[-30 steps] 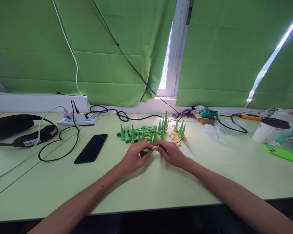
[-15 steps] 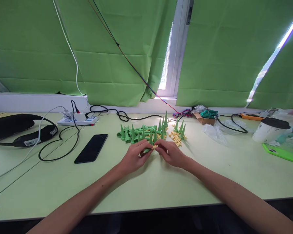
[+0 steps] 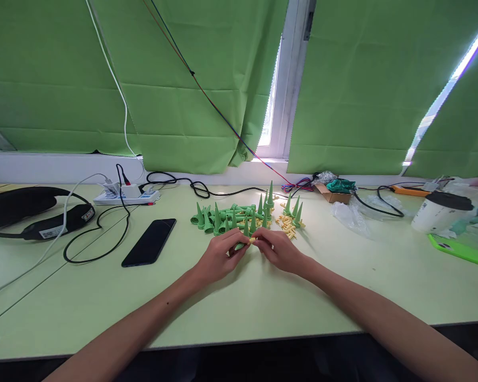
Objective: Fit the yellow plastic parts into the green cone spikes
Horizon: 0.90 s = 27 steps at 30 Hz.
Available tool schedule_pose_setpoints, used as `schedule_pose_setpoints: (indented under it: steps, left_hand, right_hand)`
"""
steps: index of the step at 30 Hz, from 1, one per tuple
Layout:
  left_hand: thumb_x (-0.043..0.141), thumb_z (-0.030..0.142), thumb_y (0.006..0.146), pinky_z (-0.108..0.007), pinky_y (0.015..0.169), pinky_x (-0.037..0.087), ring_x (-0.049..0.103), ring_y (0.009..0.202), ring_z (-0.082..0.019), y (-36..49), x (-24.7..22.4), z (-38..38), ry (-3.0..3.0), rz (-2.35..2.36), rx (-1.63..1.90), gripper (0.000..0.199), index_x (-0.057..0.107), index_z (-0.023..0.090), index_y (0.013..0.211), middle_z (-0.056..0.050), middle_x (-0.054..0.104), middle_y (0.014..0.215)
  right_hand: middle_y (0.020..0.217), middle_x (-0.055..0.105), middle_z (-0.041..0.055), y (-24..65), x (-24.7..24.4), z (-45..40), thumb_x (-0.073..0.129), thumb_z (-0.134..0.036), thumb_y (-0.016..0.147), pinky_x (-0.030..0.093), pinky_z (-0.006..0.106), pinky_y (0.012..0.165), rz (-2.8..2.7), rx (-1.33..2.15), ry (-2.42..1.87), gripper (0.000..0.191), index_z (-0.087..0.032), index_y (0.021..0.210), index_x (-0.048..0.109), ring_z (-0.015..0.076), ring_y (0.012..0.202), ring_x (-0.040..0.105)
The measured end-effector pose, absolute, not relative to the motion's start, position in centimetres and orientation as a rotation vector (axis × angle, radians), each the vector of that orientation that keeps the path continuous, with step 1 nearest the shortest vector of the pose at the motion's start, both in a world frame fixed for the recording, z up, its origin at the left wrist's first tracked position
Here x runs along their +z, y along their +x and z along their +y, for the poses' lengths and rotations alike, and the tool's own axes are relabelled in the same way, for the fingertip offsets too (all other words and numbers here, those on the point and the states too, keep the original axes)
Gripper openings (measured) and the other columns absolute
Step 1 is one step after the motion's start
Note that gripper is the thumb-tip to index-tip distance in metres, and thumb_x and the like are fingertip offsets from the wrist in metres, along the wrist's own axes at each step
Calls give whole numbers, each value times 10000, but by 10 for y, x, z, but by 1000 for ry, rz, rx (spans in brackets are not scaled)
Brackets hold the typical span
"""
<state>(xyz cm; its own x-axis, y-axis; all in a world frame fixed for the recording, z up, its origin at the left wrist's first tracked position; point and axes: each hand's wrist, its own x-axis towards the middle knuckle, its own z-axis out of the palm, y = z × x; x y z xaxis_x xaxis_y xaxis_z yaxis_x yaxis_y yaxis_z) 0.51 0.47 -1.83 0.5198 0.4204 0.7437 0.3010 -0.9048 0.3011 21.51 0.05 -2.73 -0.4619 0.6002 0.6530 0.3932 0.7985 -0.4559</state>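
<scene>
My left hand [image 3: 222, 255] is closed on a green cone-shaped plastic piece [image 3: 239, 246], mostly hidden by the fingers. Between both hands' fingertips shows a small cream-yellow plastic piece [image 3: 252, 241], pinched by my right hand [image 3: 279, 249]. It meets the green piece at the left fingertips; whether the two are joined I cannot tell. Just behind the hands, several green cones [image 3: 217, 218] stand or lie in a heap. Small yellow pieces [image 3: 289, 227] are scattered among them and to the right, where a few more green cones [image 3: 298, 215] stand upright.
A black phone [image 3: 149, 243] lies left of the hands, near a power strip [image 3: 126, 197], cables and black headphones [image 3: 59, 223]. On the right are a clear plastic bag [image 3: 350, 218], a small cardboard box [image 3: 332, 194], a lidded cup [image 3: 442, 213] and a bright green phone case [image 3: 462, 251].
</scene>
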Motion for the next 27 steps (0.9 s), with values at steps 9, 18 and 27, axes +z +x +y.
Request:
schedule_pose_setpoints:
  steps: [9,18,27]
  left_hand:
    - [585,120,913,-211,553,405,520,632,-100,5,-20,4,2611,629,1320,82,614,187,950,-4,588,770]
    - [570,119,921,-186,488,375,469,596,-86,6,-19,2,2578,617,1306,90,619,185,955,0,552,758]
    - [554,129,930,-195,483,356,482,621,-100,5,-21,3,2625,606,1302,97,617,188,976,-13,561,772]
  right_hand:
    - [637,476,-33,216,-26,0,450,-253,988,313,221,541,-2113,263,-723,187,-201,817,506,108,550,386]
    - [611,417,-41,216,-25,1,437,-247,992,290,226,534,-2129,230,-706,247,-201,751,469,106,543,347]
    - [606,430,-29,215,-24,1,424,-275,1001,301,236,547,-2135,222,-714,291,-202,723,470,115,551,359]
